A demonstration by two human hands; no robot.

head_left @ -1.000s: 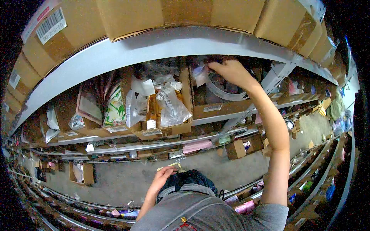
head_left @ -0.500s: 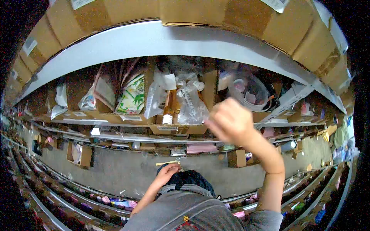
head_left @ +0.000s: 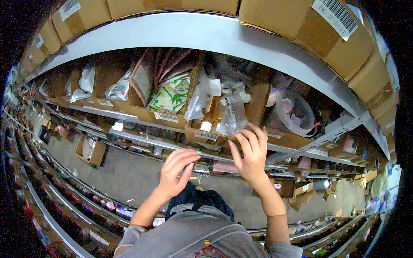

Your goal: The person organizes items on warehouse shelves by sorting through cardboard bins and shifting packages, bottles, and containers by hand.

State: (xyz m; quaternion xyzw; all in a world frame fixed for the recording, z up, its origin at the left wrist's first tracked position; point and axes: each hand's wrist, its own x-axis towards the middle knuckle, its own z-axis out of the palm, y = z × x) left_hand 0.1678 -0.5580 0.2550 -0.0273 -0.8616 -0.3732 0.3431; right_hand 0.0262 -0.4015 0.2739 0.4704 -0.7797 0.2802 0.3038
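Note:
My right hand (head_left: 251, 155) is at the front edge of a cardboard bin (head_left: 190, 130), fingers apart and holding nothing. Its fingertips are by a clear plastic bag (head_left: 234, 115) in that bin; whether they touch it, I cannot tell. Beside the bag lies an amber bottle (head_left: 214, 111) with a white end toward me. Lower and to the left, my left hand (head_left: 175, 173) hovers in front of the shelf with its fingers stretched out, also holding nothing.
Left of the bin, another box holds green-and-white packets (head_left: 173, 92). A clear plastic tub (head_left: 289, 122) sits to the right, near a grey metal brace (head_left: 340, 131). Above runs a shelf beam (head_left: 172, 32) with labelled boxes on it. Cartons stand on the floor (head_left: 129, 180).
My left hand has risen from my lap toward the shelf. My right hand has turned and its fingers have spread at the bin's edge. The view has shifted, moving the bins rightward.

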